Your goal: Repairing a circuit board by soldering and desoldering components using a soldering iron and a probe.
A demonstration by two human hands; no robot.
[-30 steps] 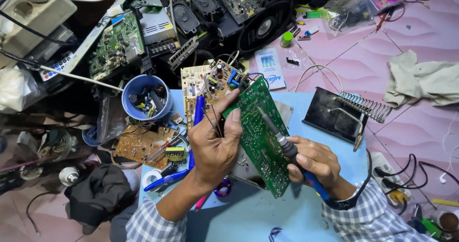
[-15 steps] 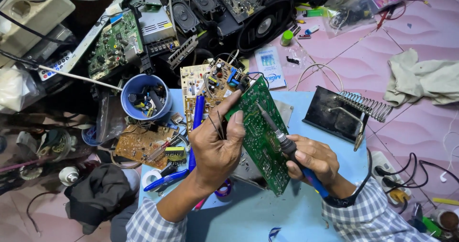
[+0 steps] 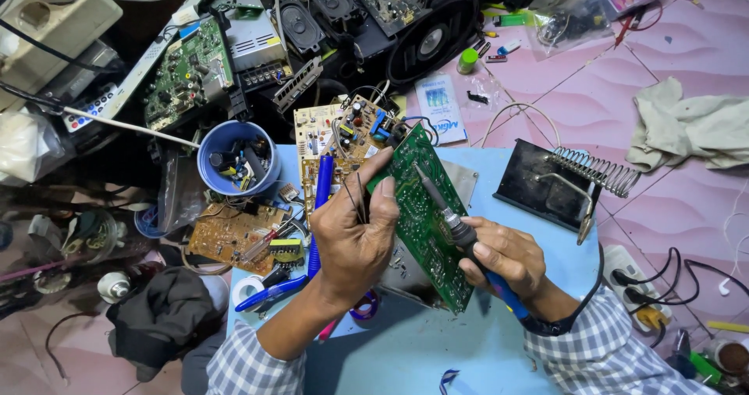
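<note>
My left hand (image 3: 355,235) grips the near edge of a green circuit board (image 3: 425,223), holding it tilted up on its side over the light blue table (image 3: 406,348). It also pinches thin dark tweezers or wire leads beside the board. My right hand (image 3: 503,258) holds a soldering iron (image 3: 452,219) with a blue handle, and its tip rests against the upper part of the green board's solder side. A grey metal plate lies under the board.
A soldering iron stand (image 3: 569,180) with a coil spring sits to the right. A tan circuit board (image 3: 343,133), a blue cup of parts (image 3: 234,157), a brown board (image 3: 234,235), speakers, a rag (image 3: 686,126) and a power strip (image 3: 640,274) surround the table.
The soldering iron tip has shifted slightly along the green board. Both hands otherwise stay in place.
</note>
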